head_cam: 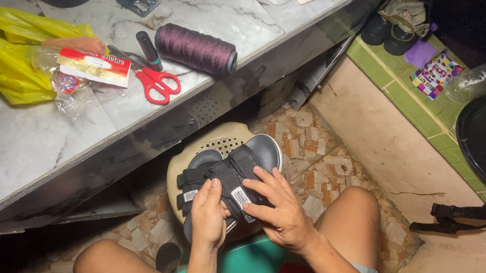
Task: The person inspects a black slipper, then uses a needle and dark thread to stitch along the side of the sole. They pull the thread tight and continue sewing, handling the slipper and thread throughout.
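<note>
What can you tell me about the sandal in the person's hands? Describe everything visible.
The sandal is grey-soled with wide black straps that look like fabric webbing, each bearing a small white label. It lies sole-down, toe pointing away, on a beige perforated stool. The left hand grips the heel end; the right hand presses fingers on the front strap.

A clear plastic package (74,81) with a red-and-white card label (95,66) lay near the marble tabletop's (18,146) left edge. A colourful square packet (436,74) lay on the green tiled ledge (406,100).
</note>
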